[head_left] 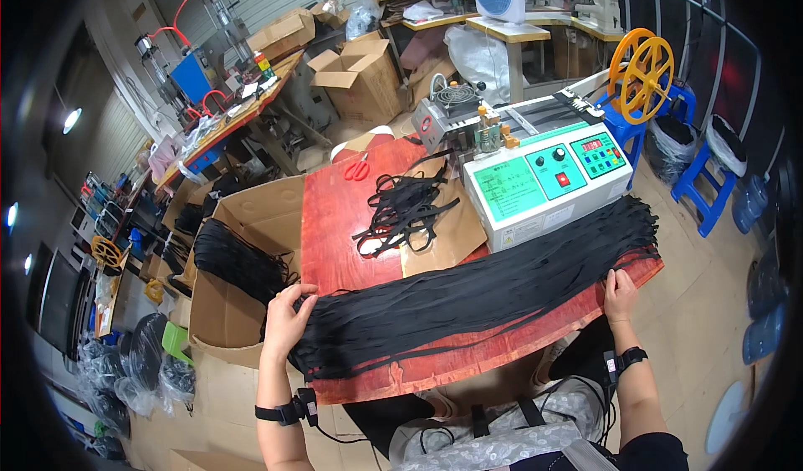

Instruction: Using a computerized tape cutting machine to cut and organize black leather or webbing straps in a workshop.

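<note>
Hands first: our left hand [287,318] lies with fingers curled over the left end of a long bundle of black straps [473,299], gripping it at the table's near-left corner, and our right hand [620,294] presses and grasps the bundle's right end. We see the bundle stretched flat along the near edge of the red wooden table [335,212], its long axis running left to right and climbing toward the far right, where the strap ends fan out. Just behind its right half stands a white cutting machine [535,188] with a green panel, touching or nearly touching the straps. A loose tangle of black strap pieces [403,210] lies on cardboard beyond the bundle's middle, and red scissors [357,169] sit farther back. Left of the table an open cardboard box [238,262] holds more black straps, close by our left hand
</note>
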A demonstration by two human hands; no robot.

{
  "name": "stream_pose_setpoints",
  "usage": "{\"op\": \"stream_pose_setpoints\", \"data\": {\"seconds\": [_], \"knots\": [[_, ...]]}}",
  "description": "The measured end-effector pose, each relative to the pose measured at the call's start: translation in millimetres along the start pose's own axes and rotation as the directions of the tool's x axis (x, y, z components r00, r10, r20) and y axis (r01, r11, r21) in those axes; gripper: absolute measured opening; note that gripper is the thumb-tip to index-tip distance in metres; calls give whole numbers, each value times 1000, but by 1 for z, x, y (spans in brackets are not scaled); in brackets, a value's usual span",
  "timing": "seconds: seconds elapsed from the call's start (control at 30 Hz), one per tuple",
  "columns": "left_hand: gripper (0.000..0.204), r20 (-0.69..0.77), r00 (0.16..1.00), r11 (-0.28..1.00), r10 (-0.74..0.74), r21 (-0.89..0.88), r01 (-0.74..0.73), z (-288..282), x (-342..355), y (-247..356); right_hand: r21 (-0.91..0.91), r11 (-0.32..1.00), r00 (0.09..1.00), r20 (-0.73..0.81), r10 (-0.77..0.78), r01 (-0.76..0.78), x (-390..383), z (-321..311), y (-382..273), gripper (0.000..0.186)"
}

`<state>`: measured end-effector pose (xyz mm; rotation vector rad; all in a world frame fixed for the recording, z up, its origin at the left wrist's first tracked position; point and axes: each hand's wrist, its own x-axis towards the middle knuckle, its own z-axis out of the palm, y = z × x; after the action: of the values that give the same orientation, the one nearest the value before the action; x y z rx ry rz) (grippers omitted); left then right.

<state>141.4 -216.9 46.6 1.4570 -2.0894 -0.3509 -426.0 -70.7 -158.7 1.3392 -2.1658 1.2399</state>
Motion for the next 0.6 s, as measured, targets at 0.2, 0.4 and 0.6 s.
{"op": "stream_pose_setpoints", "data": {"seconds": [0.2, 0.4, 0.6], "knots": [[24, -145, 986, 985, -80, -162, 56, -22, -9, 14, -25, 1000, 1000, -7, -18, 17, 1, 2, -6, 27], [48, -143, 979, 928, -148, -362, 87, -30, 16, 15, 17, 1000, 1000, 1, -6, 6, 1, -1, -2, 26], [75, -4, 996, 847, -86, -527, 71, 29, 111, 35, -6, 1000, 1000, 16, 13, -13, 0, -5, 0, 25]]}}
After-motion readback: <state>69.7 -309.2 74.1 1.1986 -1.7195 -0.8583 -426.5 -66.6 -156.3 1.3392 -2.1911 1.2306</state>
